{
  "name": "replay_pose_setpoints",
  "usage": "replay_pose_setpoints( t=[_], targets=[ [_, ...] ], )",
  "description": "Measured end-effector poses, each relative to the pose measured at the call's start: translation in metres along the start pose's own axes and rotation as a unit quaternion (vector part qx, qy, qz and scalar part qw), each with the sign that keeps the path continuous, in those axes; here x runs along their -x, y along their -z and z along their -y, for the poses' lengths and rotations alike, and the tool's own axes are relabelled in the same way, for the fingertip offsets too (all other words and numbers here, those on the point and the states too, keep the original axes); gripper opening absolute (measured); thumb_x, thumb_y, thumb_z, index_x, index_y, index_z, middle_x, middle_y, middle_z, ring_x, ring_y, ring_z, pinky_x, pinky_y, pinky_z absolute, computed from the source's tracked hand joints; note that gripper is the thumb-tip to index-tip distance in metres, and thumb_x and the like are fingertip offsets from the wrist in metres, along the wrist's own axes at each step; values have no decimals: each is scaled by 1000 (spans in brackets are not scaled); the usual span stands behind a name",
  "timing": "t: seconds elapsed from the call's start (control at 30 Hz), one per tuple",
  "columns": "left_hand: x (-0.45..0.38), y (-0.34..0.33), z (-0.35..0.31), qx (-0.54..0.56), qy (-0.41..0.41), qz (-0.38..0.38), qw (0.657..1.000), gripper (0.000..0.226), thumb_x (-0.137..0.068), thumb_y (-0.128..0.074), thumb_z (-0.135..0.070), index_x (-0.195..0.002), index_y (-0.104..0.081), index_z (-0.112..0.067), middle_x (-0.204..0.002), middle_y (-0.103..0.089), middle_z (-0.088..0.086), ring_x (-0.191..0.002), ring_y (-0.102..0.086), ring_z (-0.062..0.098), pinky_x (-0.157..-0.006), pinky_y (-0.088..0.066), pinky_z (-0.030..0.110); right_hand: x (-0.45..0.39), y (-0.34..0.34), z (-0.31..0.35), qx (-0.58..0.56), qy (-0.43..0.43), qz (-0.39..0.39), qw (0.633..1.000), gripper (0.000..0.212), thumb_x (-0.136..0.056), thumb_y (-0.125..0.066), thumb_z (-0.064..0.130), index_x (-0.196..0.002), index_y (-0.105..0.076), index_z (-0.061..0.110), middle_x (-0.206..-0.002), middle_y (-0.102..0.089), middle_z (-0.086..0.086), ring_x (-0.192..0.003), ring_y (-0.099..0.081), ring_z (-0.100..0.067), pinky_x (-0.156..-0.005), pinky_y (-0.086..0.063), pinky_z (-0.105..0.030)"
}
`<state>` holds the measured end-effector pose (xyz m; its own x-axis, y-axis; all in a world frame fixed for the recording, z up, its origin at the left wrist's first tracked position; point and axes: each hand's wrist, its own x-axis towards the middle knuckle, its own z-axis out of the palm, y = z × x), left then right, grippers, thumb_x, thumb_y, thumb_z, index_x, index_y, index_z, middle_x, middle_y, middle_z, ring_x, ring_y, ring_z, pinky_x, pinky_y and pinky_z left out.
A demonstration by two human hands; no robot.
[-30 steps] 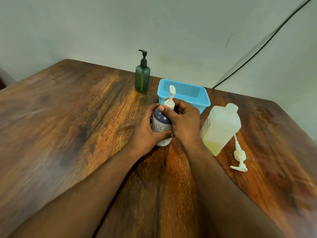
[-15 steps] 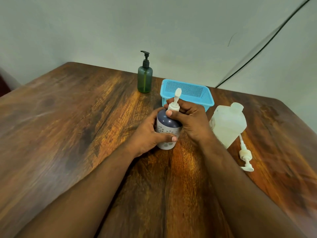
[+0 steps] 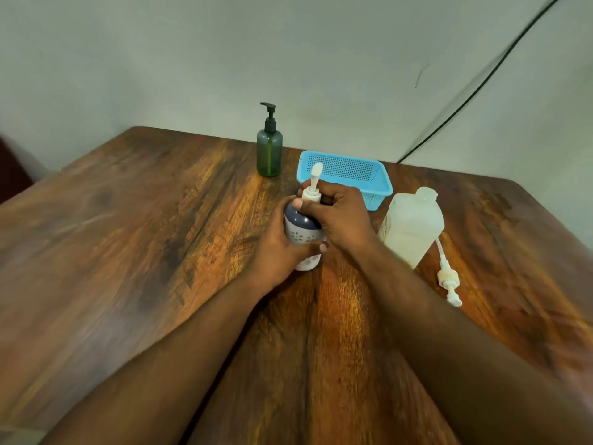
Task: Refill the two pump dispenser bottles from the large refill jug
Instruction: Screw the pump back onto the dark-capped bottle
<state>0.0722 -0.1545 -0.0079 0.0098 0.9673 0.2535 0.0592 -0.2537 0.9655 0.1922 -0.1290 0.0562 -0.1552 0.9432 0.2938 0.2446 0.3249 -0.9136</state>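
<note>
The left hand [image 3: 282,252] covers the left side and lower body of the blue-and-white pump bottle [image 3: 303,229]. The right hand [image 3: 340,213] hides the bottle's right shoulder and the pump collar [image 3: 310,195] (its thread cannot be seen). The cable [image 3: 475,91] and the wooden table [image 3: 128,252] run out of frame. The refill jug's [image 3: 412,224] label is unreadable.

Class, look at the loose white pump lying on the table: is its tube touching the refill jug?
Cannot tell. In the head view, the loose pump has its tube running up to the refill jug's lower edge, but blur hides any contact or gap.
</note>
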Motion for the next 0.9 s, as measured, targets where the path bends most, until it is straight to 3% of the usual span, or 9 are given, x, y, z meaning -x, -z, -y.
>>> replay_pose_setpoints(
  t=[0.1,0.17,0.27,0.4,0.5,0.63,0.7,0.8,0.9],
  targets=[
    [-13,15,-11,38,36,20,998,83,-61,-89,-10,-132,-49,-28,-121,-67,-6,-109,-65,13,-96,-53,45,-11,26,24,28,-52,173,983,48,-77,-75,5,-120,-62,21,-113,-66,5,-104,-62,-9,-85,-55,-30],
    [-25,18,-25,35,26,17,999,86,-57,-91,-11,-131,-50,-27,-120,-67,-3,-108,-66,18,-95,-53,49,-20,40,38,34,-70,224,971,63,-75,-75,1,-128,-54,28,-122,-61,8,-109,-59,-13,-81,-58,-36],
    [-46,10,-53,-16,-33,2,999,90,-59,-91,-16,-132,-41,-29,-124,-62,-5,-109,-64,14,-96,-53,46,-38,55,59,56,-37,192,979,62,-71,-79,4,-123,-55,29,-113,-63,16,-105,-64,-16,-78,-59,-49],
    [-82,-3,-72,-70,-55,42,995,119,-67,-88,-19,-149,-5,-37,-139,-44,-15,-125,-52,13,-103,-47,39,-67,81,75,143,39,127,981,56,-67,-84,14,-116,-61,26,-112,-65,15,-106,-62,-8,-79,-60,-42],
    [-124,-9,-67,-130,-41,95,986,133,-62,-90,-34,-148,11,-46,-158,-28,-5,-139,-39,18,-110,-40,42,-92,104,67,129,51,51,989,53,-68,-84,17,-115,-59,21,-116,-64,8,-107,-63,-16,-75,-61,-38],
    [-164,-15,-38,-300,-43,115,946,119,-66,-87,-39,-153,-6,-31,-157,-31,2,-142,-31,24,-114,-33,48,-133,127,48,132,33,-29,990,58,-69,-83,18,-120,-56,19,-119,-63,3,-102,-63,-20,-73,-60,-45],
    [-174,-18,-20,-409,-56,143,900,106,-68,-83,-45,-151,-21,-27,-153,-37,2,-140,-32,28,-116,-25,55,-152,134,35,152,20,-33,988,57,-69,-83,16,-119,-56,18,-118,-63,2,-103,-62,-22,-71,-60,-45],
    [-184,-22,-3,-510,-29,170,842,102,-72,-78,-50,-153,-20,-25,-158,-29,0,-145,-23,27,-118,-9,54,-170,139,9,166,-4,-23,986,56,-68,-83,15,-118,-57,16,-117,-62,0,-103,-61,-24,-65,-59,-36],
    [-196,-27,0,-517,-19,198,832,97,-73,-78,-49,-152,-26,-27,-154,-36,0,-140,-35,23,-114,-28,44,-178,140,-21,143,-28,-23,989,51,-67,-84,15,-110,-58,14,-110,-66,-1,-100,-64,-23,-67,-57,-32]
  ],
)
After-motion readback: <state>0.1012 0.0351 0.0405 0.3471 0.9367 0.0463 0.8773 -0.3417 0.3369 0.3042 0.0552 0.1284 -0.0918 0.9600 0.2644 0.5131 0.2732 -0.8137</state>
